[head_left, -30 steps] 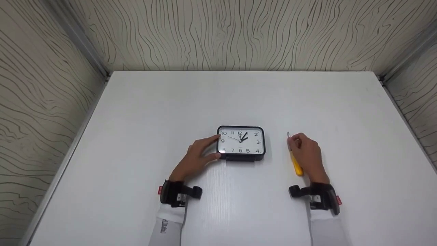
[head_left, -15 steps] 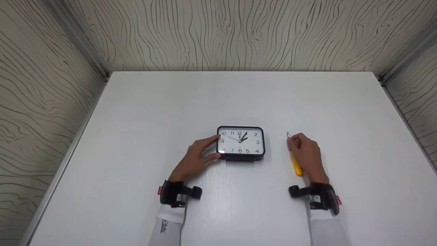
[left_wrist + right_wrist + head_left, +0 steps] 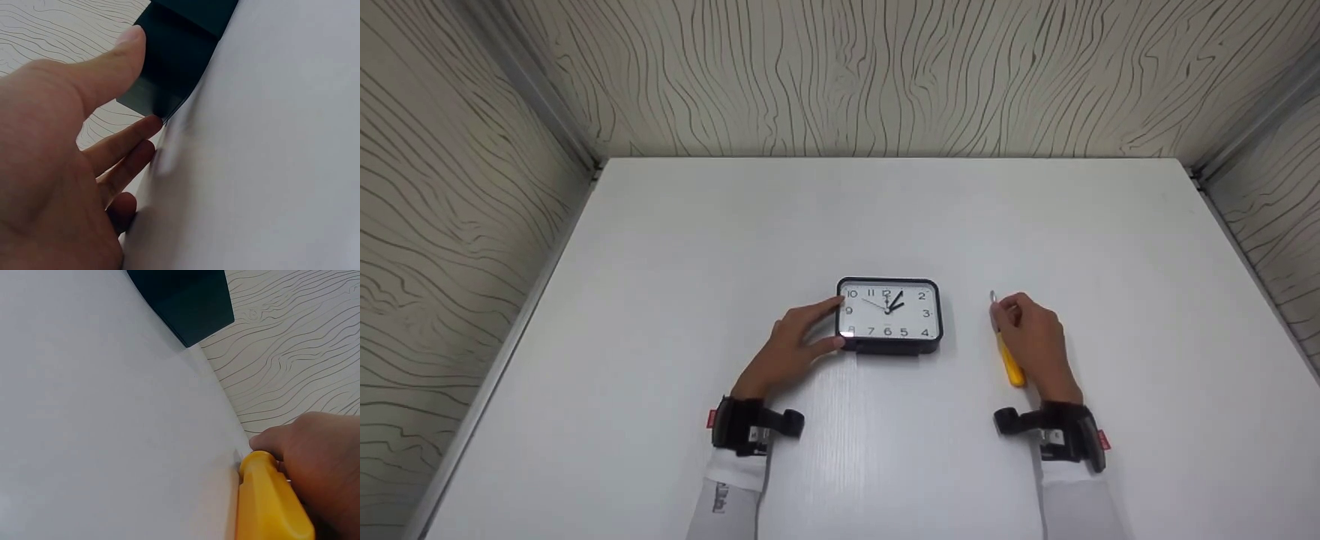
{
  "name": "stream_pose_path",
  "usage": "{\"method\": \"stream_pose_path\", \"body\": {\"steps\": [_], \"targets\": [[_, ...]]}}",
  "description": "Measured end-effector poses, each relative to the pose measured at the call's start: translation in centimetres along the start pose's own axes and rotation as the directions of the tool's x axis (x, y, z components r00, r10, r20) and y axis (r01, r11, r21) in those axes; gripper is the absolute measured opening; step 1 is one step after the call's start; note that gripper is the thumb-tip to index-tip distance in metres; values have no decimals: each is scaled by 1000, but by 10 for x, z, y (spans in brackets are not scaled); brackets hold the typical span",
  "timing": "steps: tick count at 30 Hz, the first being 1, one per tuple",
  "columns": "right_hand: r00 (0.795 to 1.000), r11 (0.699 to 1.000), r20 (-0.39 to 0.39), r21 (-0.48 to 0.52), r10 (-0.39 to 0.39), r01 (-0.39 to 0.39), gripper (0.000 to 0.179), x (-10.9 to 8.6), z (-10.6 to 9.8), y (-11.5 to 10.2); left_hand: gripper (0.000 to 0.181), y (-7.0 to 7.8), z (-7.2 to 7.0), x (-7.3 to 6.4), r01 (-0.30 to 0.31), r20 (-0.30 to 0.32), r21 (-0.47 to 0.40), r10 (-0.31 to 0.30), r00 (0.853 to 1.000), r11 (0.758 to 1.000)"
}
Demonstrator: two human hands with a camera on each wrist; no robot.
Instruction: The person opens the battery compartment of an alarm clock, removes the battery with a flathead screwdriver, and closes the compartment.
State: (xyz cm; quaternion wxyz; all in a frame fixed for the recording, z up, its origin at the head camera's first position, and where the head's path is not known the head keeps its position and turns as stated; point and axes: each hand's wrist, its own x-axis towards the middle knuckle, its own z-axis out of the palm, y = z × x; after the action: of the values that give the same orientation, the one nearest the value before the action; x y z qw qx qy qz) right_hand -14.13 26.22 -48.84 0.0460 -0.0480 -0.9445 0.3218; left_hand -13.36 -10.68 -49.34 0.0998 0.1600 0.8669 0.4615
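A rectangular desk clock (image 3: 889, 311) with a dark frame and white dial sits on the white table. My left hand (image 3: 784, 349) holds its left end, index fingertip at the upper left edge and thumb at the lower left corner. In the left wrist view, the thumb and fingers (image 3: 149, 125) meet the clock's dark side (image 3: 169, 62). My right hand (image 3: 1035, 341) pinches the metal shaft of a yellow-handled screwdriver (image 3: 1009, 364) to the right of the clock. Its silver tip points away from me; the yellow handle (image 3: 264, 500) extends back beneath the hand.
The white table (image 3: 675, 240) ends at the back and sides against wood-patterned wall panels (image 3: 840, 75). Dark straps with small cameras (image 3: 793, 422) sit on both wrists.
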Motion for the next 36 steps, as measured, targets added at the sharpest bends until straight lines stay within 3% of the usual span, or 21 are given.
{"method": "stream_pose_path", "body": {"steps": [13,36], "targets": [[1000,1000,13,2,14,-14,35,1,0,0,58,2,0,-1,28,-1,-18,-28,1000,999],[1000,1000,16,-3,19,-19,35,-1,-1,0,59,-2,2,0,10,4,-8,-10,1000,1000]]}}
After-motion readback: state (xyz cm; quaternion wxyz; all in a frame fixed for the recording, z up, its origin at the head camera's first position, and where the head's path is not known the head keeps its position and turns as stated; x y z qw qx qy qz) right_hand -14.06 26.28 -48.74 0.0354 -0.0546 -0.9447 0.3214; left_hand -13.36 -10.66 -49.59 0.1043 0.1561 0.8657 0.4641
